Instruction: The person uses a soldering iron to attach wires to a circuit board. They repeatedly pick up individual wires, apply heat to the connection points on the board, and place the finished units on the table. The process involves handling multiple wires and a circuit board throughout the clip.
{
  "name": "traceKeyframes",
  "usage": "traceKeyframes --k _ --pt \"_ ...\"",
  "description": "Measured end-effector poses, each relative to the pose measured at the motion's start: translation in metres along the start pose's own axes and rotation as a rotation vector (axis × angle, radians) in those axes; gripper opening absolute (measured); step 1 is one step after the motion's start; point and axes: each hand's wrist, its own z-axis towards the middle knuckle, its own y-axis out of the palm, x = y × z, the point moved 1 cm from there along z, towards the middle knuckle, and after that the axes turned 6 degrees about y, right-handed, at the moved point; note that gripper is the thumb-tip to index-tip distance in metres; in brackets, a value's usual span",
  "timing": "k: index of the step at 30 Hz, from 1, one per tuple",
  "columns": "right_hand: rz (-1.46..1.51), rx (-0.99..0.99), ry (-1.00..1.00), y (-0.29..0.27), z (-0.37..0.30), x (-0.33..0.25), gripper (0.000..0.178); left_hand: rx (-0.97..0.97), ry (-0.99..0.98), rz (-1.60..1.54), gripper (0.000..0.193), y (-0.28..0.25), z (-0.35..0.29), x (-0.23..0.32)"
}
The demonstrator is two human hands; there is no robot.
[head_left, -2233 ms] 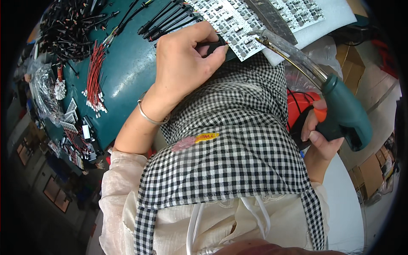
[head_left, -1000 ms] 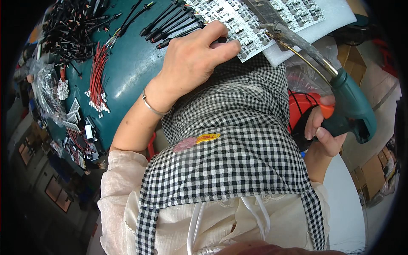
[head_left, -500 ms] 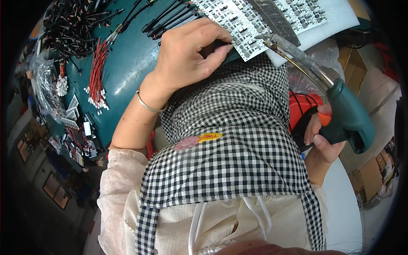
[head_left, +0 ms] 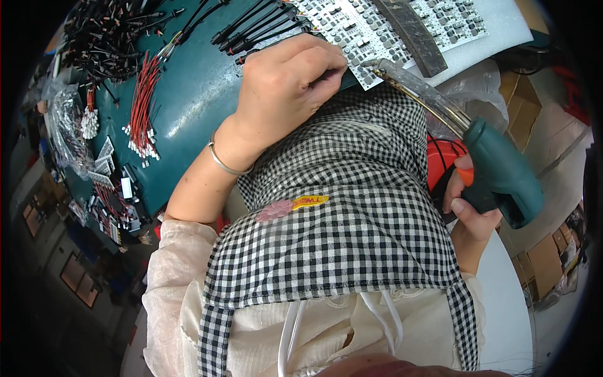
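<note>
My right hand [head_left: 471, 210] is wrapped around the handle of a green soldering gun [head_left: 505, 173] with an orange trigger. Its long metal tip and thin brass-coloured feed tube reach the near corner of a white circuit board panel [head_left: 370, 44], which is covered with small components. At the panel's left edge, my left hand [head_left: 292, 88] is closed in a pinch, close to the gun's tip. What its fingertips hold is hidden. Behind that hand lie several black cables [head_left: 257, 28] with connector ends, some running toward the panel. A dark metal bar [head_left: 414, 38] rests across the panel.
White foam sheet [head_left: 502, 28] lies under the panel. On the green table [head_left: 195, 94] are red wires with white plugs [head_left: 144, 107], a heap of black cables [head_left: 103, 38] and a clear plastic bag [head_left: 69, 129]. Cardboard boxes [head_left: 543, 267] stand at the right.
The soldering gun has shifted left with my right hand, its tip now closer to my left fingertips. My left hand has turned slightly and its fingers have drawn closer together.
</note>
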Motion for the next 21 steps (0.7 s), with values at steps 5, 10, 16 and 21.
traceKeyframes --k 5,10,16,21 --pt "0.005 0.003 0.128 0.0028 -0.0011 -0.0037 0.052 0.017 0.043 0.014 0.015 -0.0007 -0.0001 -0.0009" --pt "0.037 -0.097 0.109 0.0039 0.0015 -0.0068 0.049 -0.044 0.031 -0.006 0.016 -0.0051 0.0036 -0.0020" --pt "0.036 -0.084 0.136 0.0008 0.0014 -0.0049 0.048 -0.054 0.052 -0.005 0.017 -0.0042 0.0030 -0.0061" --pt "0.024 0.025 0.120 0.0045 -0.0012 -0.0023 0.049 -0.023 0.047 0.029 0.017 -0.0038 0.0022 -0.0012"
